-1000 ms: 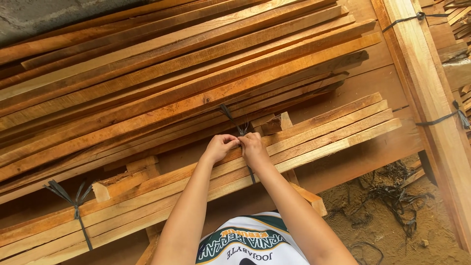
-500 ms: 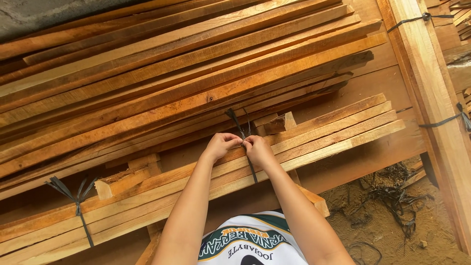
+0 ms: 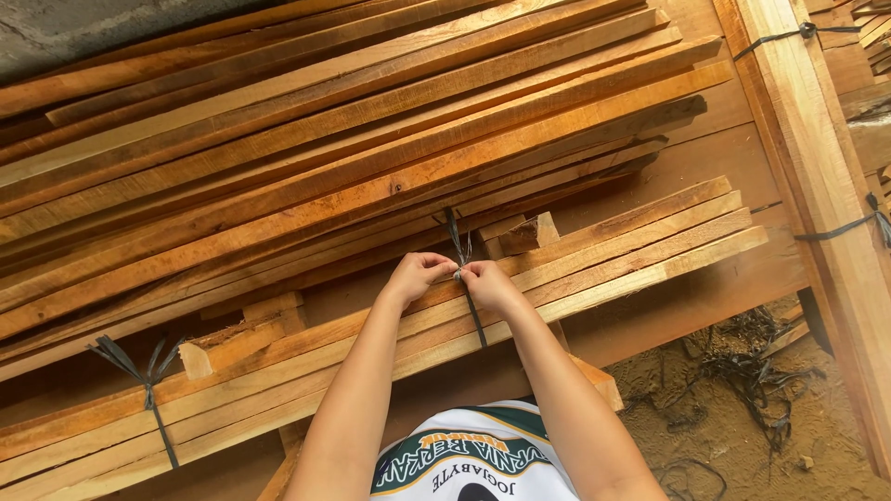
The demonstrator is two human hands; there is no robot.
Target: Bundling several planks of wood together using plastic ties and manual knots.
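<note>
A broad stack of long planks [image 3: 306,139] fills the upper part of the view, slanting up to the right. In front of it lies a smaller bundle of boards [image 3: 603,250], resting on short wood blocks [image 3: 246,329]. At the right a thick beam [image 3: 817,186] runs downward, bound with dark straps. Sawdust-covered ground [image 3: 724,417] shows below it, with loose strap scraps.

Both forearms reach up from the bottom edge and converge at the bundle's middle. The left hand [image 3: 418,276] and the right hand [image 3: 489,283] sit knuckle to knuckle, fingers curled shut, each pinching the black strap [image 3: 457,243] that wraps the bundle. The strap's loose ends stick up above the fingertips, and its band runs down across the boards below the right hand. A second tied strap [image 3: 144,385] circles the bundle at the left.
</note>
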